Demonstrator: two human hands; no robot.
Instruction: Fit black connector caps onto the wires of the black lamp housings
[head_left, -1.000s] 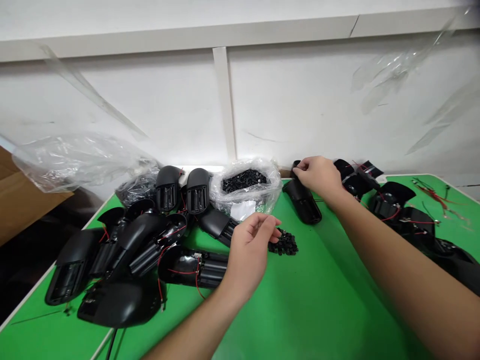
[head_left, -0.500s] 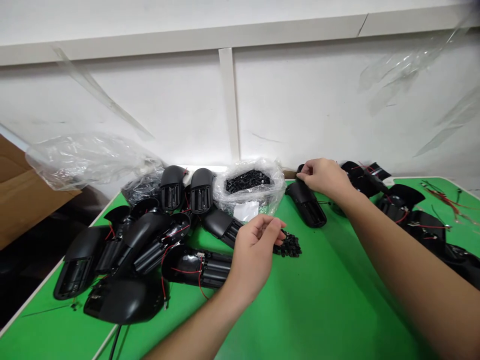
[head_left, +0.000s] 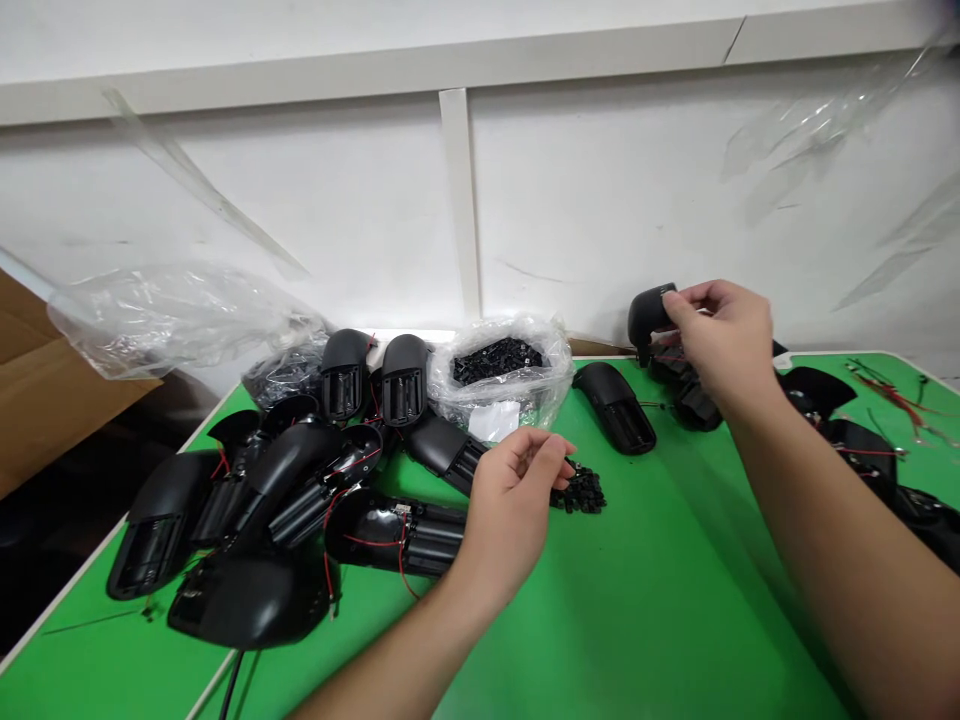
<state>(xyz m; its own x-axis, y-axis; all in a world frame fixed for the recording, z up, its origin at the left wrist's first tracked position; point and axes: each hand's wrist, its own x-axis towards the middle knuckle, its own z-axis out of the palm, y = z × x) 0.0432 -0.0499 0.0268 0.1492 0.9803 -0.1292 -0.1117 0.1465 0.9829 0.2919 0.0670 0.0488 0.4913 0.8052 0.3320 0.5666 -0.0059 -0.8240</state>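
Note:
My right hand (head_left: 727,335) grips a curved black plastic housing (head_left: 646,318) by its edge, holding it up above other black housings at the back right. My left hand (head_left: 514,500) hovers beside a small pile of tiny black parts (head_left: 583,492), fingers curled and thumb pressed against them; whatever may be in that pinch is hidden. Between the two hands, farther back, another black housing (head_left: 616,408) with an open slotted compartment lies on the green tabletop (head_left: 645,580). Behind my left hand sits a clear plastic bag (head_left: 551,385) full of small black parts.
Several black housings (head_left: 262,600) with red wires crowd the left side. More black shells (head_left: 855,450) lie at the right, near loose red and black wires (head_left: 892,395). A white wall (head_left: 600,220) stands behind the table, and a cardboard box (head_left: 60,380) at far left.
My right hand has left the housing at the back and moved right, lifting another black housing off the group there. My left hand has stayed almost still.

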